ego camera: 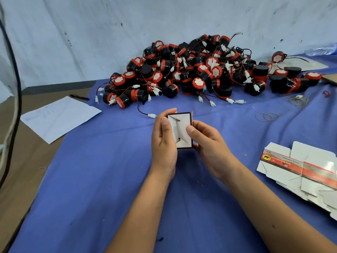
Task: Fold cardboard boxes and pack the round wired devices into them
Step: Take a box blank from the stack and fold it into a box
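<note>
both hands [184, 143] gripping small folded box [180, 131]

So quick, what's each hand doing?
Left hand: grips the small folded white cardboard box.
Right hand: grips the same box, thumb on its flaps.

A sheet of paper [60, 118] and a pen [79, 97] are lying by the blue cloth's [102, 179] left edge; rubber bands [267, 116] are lying near its right edge.

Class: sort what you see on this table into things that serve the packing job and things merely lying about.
Job: box held by left hand and right hand; pile of round wired devices; flat unfolded boxes.

Lying about: paper sheet; pen; rubber bands; plastic bottle.
</note>
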The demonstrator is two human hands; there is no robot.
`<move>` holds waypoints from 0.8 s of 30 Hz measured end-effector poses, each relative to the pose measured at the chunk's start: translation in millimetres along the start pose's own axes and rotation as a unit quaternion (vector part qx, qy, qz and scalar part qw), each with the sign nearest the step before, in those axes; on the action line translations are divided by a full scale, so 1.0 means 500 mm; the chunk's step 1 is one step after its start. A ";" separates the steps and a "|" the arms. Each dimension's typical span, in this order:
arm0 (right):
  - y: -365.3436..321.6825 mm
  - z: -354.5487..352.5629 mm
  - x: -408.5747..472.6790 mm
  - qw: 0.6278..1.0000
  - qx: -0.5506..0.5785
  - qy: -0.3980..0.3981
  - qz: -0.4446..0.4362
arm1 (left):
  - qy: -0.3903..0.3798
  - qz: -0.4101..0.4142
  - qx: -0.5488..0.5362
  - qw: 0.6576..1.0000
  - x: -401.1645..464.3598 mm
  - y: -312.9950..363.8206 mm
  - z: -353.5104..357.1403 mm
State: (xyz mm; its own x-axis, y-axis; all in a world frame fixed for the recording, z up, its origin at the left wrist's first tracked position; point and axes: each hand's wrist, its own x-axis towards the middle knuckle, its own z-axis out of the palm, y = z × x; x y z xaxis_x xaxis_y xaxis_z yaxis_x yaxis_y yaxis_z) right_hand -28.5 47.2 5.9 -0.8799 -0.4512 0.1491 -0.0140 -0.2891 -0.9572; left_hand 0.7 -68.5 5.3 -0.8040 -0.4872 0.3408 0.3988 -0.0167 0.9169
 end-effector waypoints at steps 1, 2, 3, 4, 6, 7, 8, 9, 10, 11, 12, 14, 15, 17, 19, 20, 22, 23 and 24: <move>-0.002 -0.002 0.000 1.000 0.008 -0.009 -0.001 | -0.002 0.013 0.008 1.000 0.000 0.001 -0.001; -0.002 -0.002 0.000 1.000 0.010 -0.011 -0.004 | -0.005 0.027 0.018 0.999 0.001 0.001 -0.002; -0.002 -0.001 0.000 1.000 0.005 -0.009 -0.007 | -0.009 0.043 0.029 0.999 0.002 0.002 -0.002; 0.002 0.000 0.001 1.000 -0.014 -0.004 -0.015 | -0.016 0.061 0.044 0.997 0.002 0.002 -0.001; 0.011 0.001 0.001 0.997 -0.074 0.009 -0.029 | -0.045 0.091 0.085 0.991 -0.006 -0.003 0.006; 0.013 0.001 0.001 0.995 -0.096 0.014 -0.028 | -0.062 0.093 0.101 0.989 -0.009 -0.008 0.011; 0.012 -0.003 0.000 0.995 -0.095 0.010 -0.021 | -0.072 0.084 0.102 0.989 -0.012 -0.011 0.013; 0.009 -0.009 0.000 0.997 -0.081 -0.003 -0.014 | -0.074 0.068 0.089 0.991 -0.013 -0.012 0.014; 0.005 -0.017 0.001 0.997 -0.068 -0.019 -0.010 | -0.068 0.053 0.067 0.994 -0.012 -0.013 0.011; 0.000 -0.023 0.000 0.998 -0.058 -0.036 -0.009 | -0.057 0.041 0.046 0.996 -0.009 -0.014 0.006; -0.004 -0.027 0.000 0.997 -0.055 -0.049 -0.007 | -0.046 0.033 0.033 0.998 -0.005 -0.013 0.003; -0.004 -0.028 0.002 0.998 -0.057 -0.041 -0.006 | -0.036 0.018 0.015 0.999 -0.002 -0.012 0.000; -0.001 -0.025 0.003 0.998 -0.055 -0.020 -0.008 | -0.035 -0.001 0.002 0.999 -0.004 -0.011 0.002; 0.005 -0.015 0.004 0.999 -0.039 0.020 -0.012 | -0.021 -0.046 -0.023 0.998 -0.007 -0.009 0.005; 0.007 -0.010 0.004 1.000 -0.005 0.027 -0.008 | -0.004 -0.088 -0.033 0.996 -0.006 -0.007 0.005; 0.007 -0.010 0.004 1.000 0.014 0.015 -0.002 | -0.011 -0.103 -0.038 0.994 -0.005 -0.005 0.004; 0.006 -0.011 0.003 0.999 0.034 -0.007 0.007 | -0.036 -0.116 -0.053 0.991 -0.003 -0.004 0.005; 0.007 -0.010 0.003 0.999 0.030 -0.006 0.010 | -0.045 -0.112 -0.054 0.991 -0.004 -0.003 0.005; 0.009 -0.009 0.003 1.000 0.016 0.003 0.011 | -0.050 -0.103 -0.046 0.992 -0.006 -0.003 0.008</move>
State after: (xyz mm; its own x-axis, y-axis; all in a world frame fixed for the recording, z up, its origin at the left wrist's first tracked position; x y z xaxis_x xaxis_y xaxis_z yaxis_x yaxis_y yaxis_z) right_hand -32.2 48.9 0.7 -0.8829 -0.4521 0.1269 0.0204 -0.3069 -0.9515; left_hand 0.9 -63.8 3.8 -0.9104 -0.3764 0.1719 0.2572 -0.1892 0.9477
